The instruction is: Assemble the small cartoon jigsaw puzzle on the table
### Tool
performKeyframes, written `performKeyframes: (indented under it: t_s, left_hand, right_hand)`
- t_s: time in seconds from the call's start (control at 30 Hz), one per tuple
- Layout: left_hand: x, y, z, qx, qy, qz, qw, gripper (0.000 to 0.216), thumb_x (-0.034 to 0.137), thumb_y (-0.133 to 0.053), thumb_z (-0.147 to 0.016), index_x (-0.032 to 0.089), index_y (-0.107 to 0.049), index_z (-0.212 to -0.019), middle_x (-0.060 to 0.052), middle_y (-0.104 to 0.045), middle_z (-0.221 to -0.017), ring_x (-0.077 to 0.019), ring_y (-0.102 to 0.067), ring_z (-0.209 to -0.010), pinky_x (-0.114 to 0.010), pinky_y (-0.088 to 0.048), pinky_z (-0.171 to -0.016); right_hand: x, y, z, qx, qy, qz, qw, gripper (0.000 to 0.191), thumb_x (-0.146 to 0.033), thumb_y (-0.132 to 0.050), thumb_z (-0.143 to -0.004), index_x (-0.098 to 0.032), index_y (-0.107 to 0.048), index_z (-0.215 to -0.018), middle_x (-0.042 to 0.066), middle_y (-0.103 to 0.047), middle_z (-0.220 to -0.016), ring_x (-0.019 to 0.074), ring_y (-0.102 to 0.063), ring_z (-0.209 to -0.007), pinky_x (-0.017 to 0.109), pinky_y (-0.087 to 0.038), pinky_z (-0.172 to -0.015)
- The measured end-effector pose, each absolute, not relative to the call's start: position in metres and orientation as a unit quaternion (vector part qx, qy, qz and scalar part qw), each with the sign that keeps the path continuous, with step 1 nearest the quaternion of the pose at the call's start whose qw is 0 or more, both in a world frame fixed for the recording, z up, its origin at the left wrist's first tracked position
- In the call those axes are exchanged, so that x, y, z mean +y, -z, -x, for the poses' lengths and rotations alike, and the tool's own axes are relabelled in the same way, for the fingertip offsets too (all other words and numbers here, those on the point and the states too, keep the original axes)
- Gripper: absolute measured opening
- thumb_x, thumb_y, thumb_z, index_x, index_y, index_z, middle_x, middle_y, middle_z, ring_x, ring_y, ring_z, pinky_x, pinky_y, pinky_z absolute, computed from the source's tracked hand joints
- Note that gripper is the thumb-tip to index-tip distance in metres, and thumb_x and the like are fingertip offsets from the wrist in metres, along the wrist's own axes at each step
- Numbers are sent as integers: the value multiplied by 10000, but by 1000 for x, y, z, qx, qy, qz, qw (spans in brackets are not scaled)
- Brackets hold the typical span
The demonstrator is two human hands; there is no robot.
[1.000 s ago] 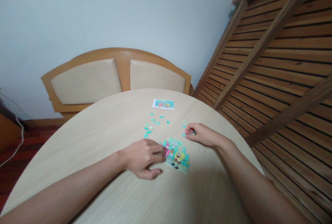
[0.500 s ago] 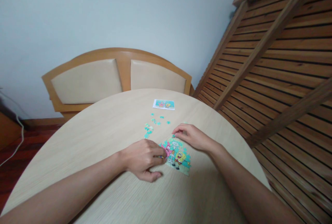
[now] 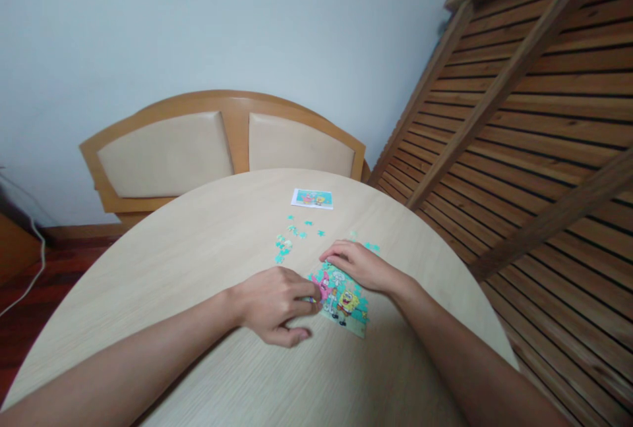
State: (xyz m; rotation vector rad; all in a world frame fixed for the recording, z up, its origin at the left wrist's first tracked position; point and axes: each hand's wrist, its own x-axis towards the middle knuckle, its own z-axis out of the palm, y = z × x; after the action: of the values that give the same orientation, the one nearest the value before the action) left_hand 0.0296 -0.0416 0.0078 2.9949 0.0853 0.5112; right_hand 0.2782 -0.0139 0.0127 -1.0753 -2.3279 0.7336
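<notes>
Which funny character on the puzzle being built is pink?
The pink one is the pointy-headed figure, farthest left. The square figure on the right is yellow, and the bald figure between them looks pale.

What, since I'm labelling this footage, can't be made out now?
Head view:
Left side of the assembled puzzle, partly: covered by the left hand.
Anything beneath the right hand: hidden by its fingers.
Prints on the loose pieces: too small.
Backrest, lower part: hidden by the table.
</notes>
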Motion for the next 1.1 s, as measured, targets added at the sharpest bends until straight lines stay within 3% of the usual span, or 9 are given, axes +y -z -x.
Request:
performKeyframes:
  t_s: [0.43,0.63,0.83,1.1]
  left_hand:
    - [-42,-7,-29,32,-151,-987,47,332,398,-505,-921,174,-625,-1135,-129,-687,-1097,-245,-687,-883,-374,-568,-767]
    - [-42,-7,-29,21,-174,-983,50,338,388,-506,-905,173,-637,-1130,-137,-700,-1044,-247,-695,-877,-367,-573,-751]
    - [-42,-5,-30,11,-195,-980,40,313,377,-498,-897,168,-659,-1067,-130,-707,-941,-237,-694,-829,-345,-572,-720]
    - [-41,-4,-31,8,-199,-980,24,318,383,-492,-895,162,-661,-1048,-126,-706,-924,-229,-692,-806,-333,-565,-691]
  right_hand:
    - [-10,-1,-277,-864,-223,386,236,229,-269,-529,-996,-218,-747,-1049,63,-744,-1069,212,-646,-1029,346,-476,-930]
    - [-13,-5,-273,-820,-296,404,276,202,-263,-547,-973,-194,-697,-1090,68,-729,-1103,199,-659,-1017,327,-496,-905]
    - [-19,-3,-260,-808,-307,414,284,108,-243,-619,-927,-181,-699,-961,43,-733,-961,179,-662,-907,289,-495,-825]
    - [-18,1,-254,-818,-270,430,271,101,-229,-638,-924,-188,-729,-934,42,-747,-952,188,-665,-915,296,-478,-823]
